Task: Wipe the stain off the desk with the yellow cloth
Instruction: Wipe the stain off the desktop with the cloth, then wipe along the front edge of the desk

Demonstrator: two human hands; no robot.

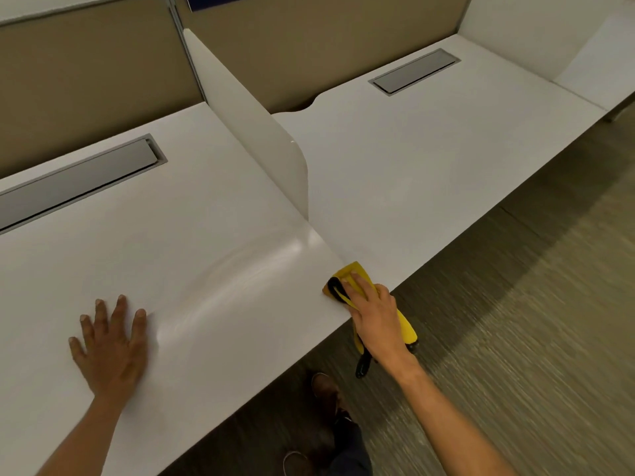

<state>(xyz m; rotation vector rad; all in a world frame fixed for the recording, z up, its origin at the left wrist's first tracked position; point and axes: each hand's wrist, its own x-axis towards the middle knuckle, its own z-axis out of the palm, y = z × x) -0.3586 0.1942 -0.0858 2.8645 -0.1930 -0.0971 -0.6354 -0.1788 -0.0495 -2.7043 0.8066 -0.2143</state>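
Observation:
The white desk (213,207) fills the left and middle of the head view. My right hand (372,314) presses the yellow cloth (357,271) with black trim onto the desk's front edge, just right of the seam between two desktops. Part of the cloth hangs over the edge below my wrist. My left hand (111,345) lies flat on the desk, fingers spread, holding nothing. Faint curved wipe streaks shine on the surface between the hands. I cannot make out a distinct stain.
A white divider panel (254,132) stands upright between the two desktops. Grey cable-tray lids (79,183) (415,72) are set into the back of each desk. Beige partition walls run behind. Carpet floor (515,304) and my shoes (326,389) lie below the desk edge.

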